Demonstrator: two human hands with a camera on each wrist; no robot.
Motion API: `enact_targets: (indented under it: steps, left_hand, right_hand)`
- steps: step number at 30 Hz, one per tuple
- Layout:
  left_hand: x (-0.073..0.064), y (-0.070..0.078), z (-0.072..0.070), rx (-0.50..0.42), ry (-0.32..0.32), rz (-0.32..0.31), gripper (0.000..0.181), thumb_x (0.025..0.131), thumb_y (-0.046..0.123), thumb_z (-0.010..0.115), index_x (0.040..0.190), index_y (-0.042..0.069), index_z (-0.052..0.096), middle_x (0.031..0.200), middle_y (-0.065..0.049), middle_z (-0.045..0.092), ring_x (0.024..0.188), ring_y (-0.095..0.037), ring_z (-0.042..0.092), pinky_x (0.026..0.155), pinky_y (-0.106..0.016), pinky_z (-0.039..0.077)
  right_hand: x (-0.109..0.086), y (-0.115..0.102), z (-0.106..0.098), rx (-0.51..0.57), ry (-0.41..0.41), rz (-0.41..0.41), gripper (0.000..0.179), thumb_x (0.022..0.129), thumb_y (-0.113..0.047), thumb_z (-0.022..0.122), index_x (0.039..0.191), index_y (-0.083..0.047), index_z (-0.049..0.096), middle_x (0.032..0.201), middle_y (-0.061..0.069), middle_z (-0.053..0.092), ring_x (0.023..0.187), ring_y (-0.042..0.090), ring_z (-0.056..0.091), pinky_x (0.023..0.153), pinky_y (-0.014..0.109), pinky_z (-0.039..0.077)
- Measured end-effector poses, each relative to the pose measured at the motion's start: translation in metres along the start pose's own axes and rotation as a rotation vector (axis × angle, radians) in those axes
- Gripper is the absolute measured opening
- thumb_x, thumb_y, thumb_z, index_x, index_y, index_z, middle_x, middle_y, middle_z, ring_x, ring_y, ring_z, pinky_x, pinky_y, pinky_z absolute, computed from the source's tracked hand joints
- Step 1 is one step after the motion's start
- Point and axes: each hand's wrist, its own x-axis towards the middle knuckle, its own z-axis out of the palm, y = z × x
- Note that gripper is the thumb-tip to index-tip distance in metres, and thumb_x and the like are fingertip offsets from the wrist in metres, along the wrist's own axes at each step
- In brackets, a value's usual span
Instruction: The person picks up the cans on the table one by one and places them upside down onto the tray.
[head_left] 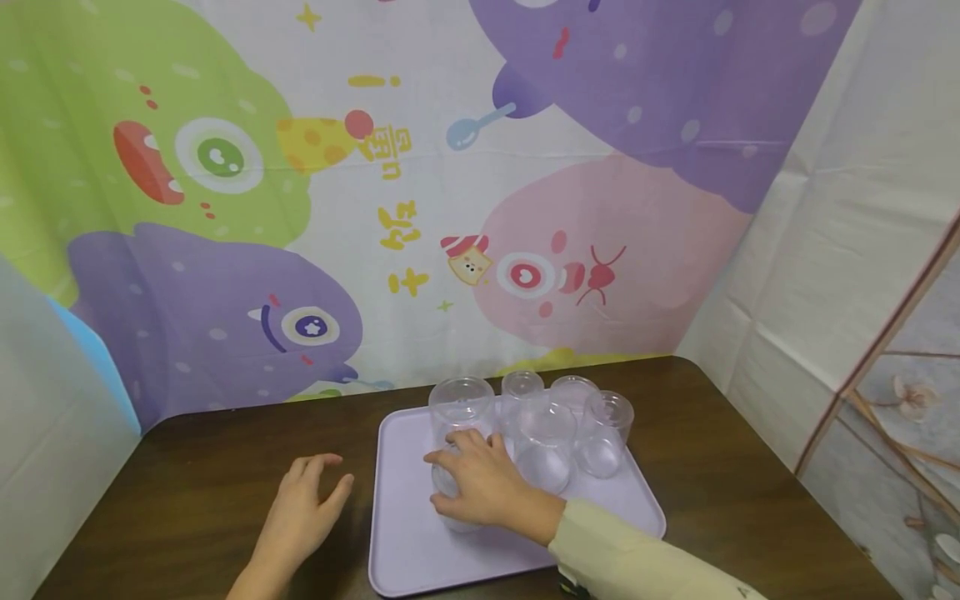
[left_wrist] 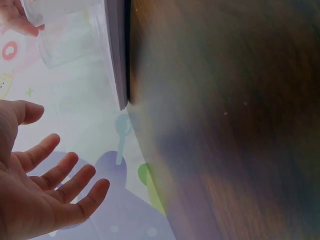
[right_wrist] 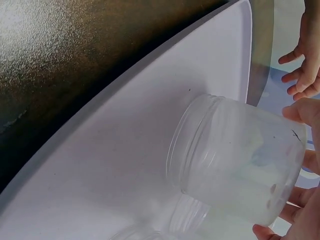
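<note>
My right hand (head_left: 483,482) spreads over a clear plastic jar (right_wrist: 240,160) at the left part of the lilac tray (head_left: 412,550). Its thumb and fingertips grip the jar round the flat bottom end, and the jar's ridged mouth faces down to the tray. My left hand (head_left: 296,512) hovers left of the tray, holding nothing, its fingers (left_wrist: 65,172) parted and slightly bent. Behind the gripped jar is a tall clear jar (head_left: 462,402). A wide clear jar (head_left: 547,446) stands just right of my right hand.
Several more clear containers crowd the tray's back right, among them a small round one (head_left: 522,385) and one at the far right (head_left: 611,412). Under the tray lies a dark wooden table (head_left: 727,483). A cartoon-printed cloth (head_left: 420,333) hangs behind the table.
</note>
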Motion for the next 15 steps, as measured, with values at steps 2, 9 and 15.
enact_targets:
  steps: [2,9,15]
  left_hand:
    - [0.000,0.000,0.000,-0.001,-0.001,0.002,0.039,0.093,0.030,0.055,0.121,0.003,0.054,0.126,-0.024,0.049,0.117,-0.041,0.046,0.091,-0.058,0.042]
    - [0.000,-0.001,0.001,0.004,0.002,0.010,0.039,0.093,0.029,0.056,0.121,0.003,0.054,0.125,-0.024,0.050,0.116,-0.041,0.047,0.091,-0.057,0.042]
    - [0.001,0.000,-0.002,0.006,0.015,0.014,0.039,0.093,0.030,0.056,0.121,0.003,0.055,0.124,-0.024,0.049,0.115,-0.042,0.046,0.089,-0.057,0.042]
  right_hand:
    - [-0.001,0.000,0.001,0.000,-0.002,0.007,0.049,0.079,-0.052,0.062,0.123,-0.031,0.059,0.130,0.002,0.053,0.120,0.018,0.047,0.083,0.038,0.036]
    - [-0.003,-0.003,-0.001,0.045,0.059,0.022,0.057,0.078,-0.061,0.059,0.126,-0.030,0.057,0.132,0.004,0.052,0.120,0.020,0.047,0.084,0.040,0.039]
    - [-0.007,0.004,-0.023,0.131,0.167,0.040,0.048,0.083,-0.051,0.059,0.124,-0.026,0.058,0.130,0.006,0.053,0.120,0.023,0.048,0.085,0.042,0.040]
